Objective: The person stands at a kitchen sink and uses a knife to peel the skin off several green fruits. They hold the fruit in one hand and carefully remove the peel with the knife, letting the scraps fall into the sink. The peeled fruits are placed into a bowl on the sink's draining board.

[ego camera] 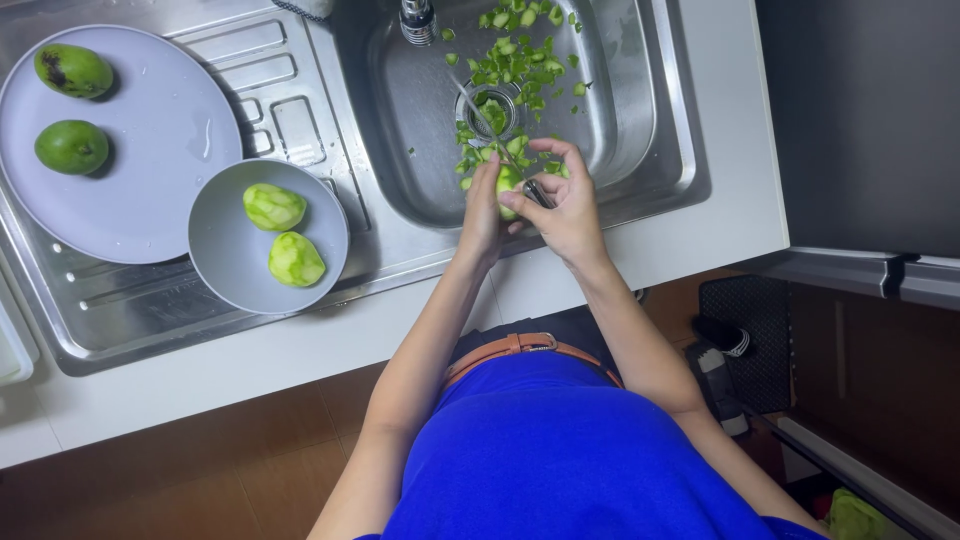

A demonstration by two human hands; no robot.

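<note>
Over the front edge of the steel sink [650,150], both hands meet around one small green mango [508,185]. The left hand [483,215] cups the fruit from its left side, fingers [492,170] wrapped and clamped on it. The right hand [568,205] presses in from the right, its fingers closed on a small knife or peeler [536,192] whose blade lies against the fruit's right flank. The mango therefore sits between the two hands, touching both, its long axis roughly upright in the picture, pointing away from the body. What shows of it is pale green, seemingly already peeled. Green peel scraps [515,60] lie scattered across the basin and around the drain. On the drainboard toward the left edge, a small grey bowl [225,270] holds two peeled mangoes [285,235], and the large grey plate [150,150] beside it carries two unpeeled dark green mangoes [72,110].
</note>
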